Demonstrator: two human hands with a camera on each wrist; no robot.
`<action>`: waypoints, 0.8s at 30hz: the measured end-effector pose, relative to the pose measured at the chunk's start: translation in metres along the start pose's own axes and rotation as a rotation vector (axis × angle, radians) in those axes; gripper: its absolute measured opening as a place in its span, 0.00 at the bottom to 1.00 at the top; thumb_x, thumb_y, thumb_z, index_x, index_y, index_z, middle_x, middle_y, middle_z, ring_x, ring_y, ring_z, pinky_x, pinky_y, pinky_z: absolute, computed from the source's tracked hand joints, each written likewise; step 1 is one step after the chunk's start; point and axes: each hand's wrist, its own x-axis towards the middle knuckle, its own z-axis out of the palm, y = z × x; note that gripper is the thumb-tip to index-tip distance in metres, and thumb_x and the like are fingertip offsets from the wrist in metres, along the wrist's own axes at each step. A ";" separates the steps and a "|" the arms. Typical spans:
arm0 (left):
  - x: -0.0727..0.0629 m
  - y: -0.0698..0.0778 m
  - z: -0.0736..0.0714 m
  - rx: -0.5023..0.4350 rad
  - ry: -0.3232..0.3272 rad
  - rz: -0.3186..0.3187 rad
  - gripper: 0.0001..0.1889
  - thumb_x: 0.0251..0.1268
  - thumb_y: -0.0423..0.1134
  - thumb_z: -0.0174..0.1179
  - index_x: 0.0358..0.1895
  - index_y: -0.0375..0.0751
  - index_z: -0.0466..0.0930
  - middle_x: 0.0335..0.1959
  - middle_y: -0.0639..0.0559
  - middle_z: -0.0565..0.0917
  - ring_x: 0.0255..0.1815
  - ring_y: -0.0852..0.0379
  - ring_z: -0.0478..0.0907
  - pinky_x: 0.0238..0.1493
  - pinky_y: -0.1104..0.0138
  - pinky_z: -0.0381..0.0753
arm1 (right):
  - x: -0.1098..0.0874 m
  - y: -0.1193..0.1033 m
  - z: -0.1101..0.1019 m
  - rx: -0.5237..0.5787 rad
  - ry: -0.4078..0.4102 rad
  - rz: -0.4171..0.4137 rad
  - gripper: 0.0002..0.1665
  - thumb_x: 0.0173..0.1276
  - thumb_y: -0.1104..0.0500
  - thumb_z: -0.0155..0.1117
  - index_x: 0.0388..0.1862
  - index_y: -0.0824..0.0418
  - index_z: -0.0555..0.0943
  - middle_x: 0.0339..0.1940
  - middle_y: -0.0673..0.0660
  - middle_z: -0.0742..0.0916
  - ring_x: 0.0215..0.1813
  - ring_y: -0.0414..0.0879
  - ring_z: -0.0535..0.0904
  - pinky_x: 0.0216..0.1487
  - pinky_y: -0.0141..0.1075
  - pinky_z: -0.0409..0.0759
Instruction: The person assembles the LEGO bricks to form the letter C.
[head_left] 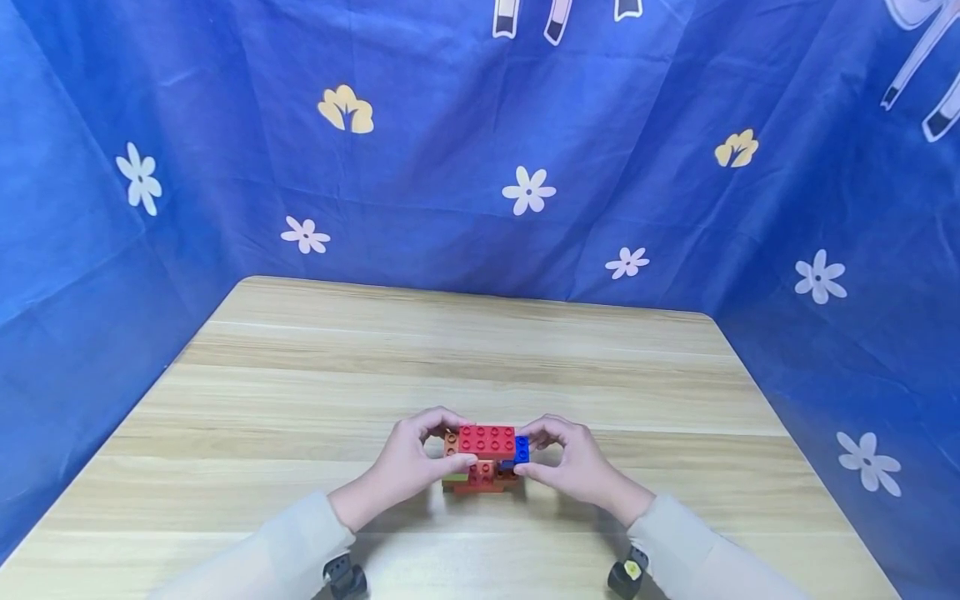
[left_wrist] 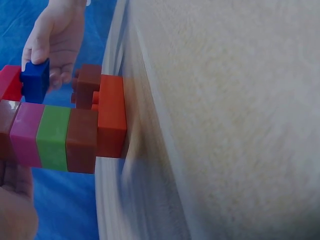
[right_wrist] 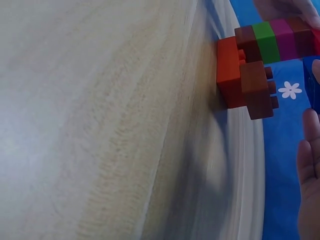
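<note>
A red eight-stud brick (head_left: 486, 443) lies across the top of a small toy-brick structure. My left hand (head_left: 408, 460) grips its left end and the top of the stack, thumb in front, fingers behind. My right hand (head_left: 573, 467) pinches a blue brick (left_wrist: 36, 82) at the red brick's right end. Under the left end stands a column with a brown brick (left_wrist: 81, 140), a green brick (left_wrist: 53, 137), a magenta brick (left_wrist: 27, 134) and another brown one. An orange base brick (right_wrist: 230, 72) carries this column and a separate brown brick (right_wrist: 256, 90), with a gap between that brick and the blue one.
The structure stands on a wood-grain table (head_left: 450, 358), near its front side. Blue cloth (head_left: 420, 167) printed with flowers hangs behind and along both sides. Dark wrist cameras sit at both cuffs, the left camera (head_left: 345, 575) and the right camera (head_left: 626, 575).
</note>
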 end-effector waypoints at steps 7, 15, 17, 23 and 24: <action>0.001 0.002 -0.002 0.018 0.008 0.008 0.19 0.46 0.37 0.74 0.44 0.41 0.81 0.38 0.54 0.84 0.37 0.55 0.78 0.44 0.62 0.78 | 0.005 -0.032 -0.006 0.003 -0.006 0.029 0.21 0.48 0.69 0.76 0.42 0.66 0.81 0.34 0.53 0.84 0.37 0.54 0.81 0.43 0.43 0.80; 0.002 0.000 -0.002 0.024 0.001 -0.004 0.19 0.46 0.37 0.74 0.44 0.42 0.81 0.38 0.56 0.84 0.38 0.56 0.78 0.46 0.60 0.77 | 0.007 -0.042 -0.007 -0.013 -0.010 -0.004 0.21 0.47 0.69 0.76 0.42 0.66 0.81 0.34 0.53 0.85 0.37 0.51 0.81 0.43 0.43 0.81; 0.002 0.000 -0.002 0.029 -0.002 -0.008 0.18 0.46 0.37 0.74 0.43 0.42 0.82 0.38 0.55 0.84 0.38 0.56 0.78 0.46 0.60 0.78 | 0.006 -0.040 -0.006 -0.011 0.001 -0.019 0.21 0.48 0.69 0.76 0.42 0.66 0.81 0.35 0.54 0.85 0.36 0.49 0.81 0.43 0.43 0.81; 0.004 0.001 -0.003 0.040 -0.010 -0.003 0.17 0.45 0.35 0.74 0.42 0.44 0.82 0.38 0.56 0.84 0.39 0.56 0.78 0.49 0.55 0.77 | 0.004 -0.034 -0.002 0.031 0.026 -0.042 0.20 0.49 0.70 0.75 0.42 0.68 0.81 0.36 0.55 0.85 0.37 0.43 0.81 0.44 0.41 0.81; 0.005 0.001 -0.003 0.040 -0.013 -0.005 0.17 0.44 0.35 0.74 0.41 0.44 0.82 0.38 0.57 0.84 0.39 0.56 0.78 0.50 0.54 0.76 | 0.003 -0.034 -0.002 0.038 0.031 -0.046 0.20 0.49 0.70 0.75 0.42 0.68 0.80 0.36 0.55 0.85 0.37 0.42 0.80 0.44 0.40 0.81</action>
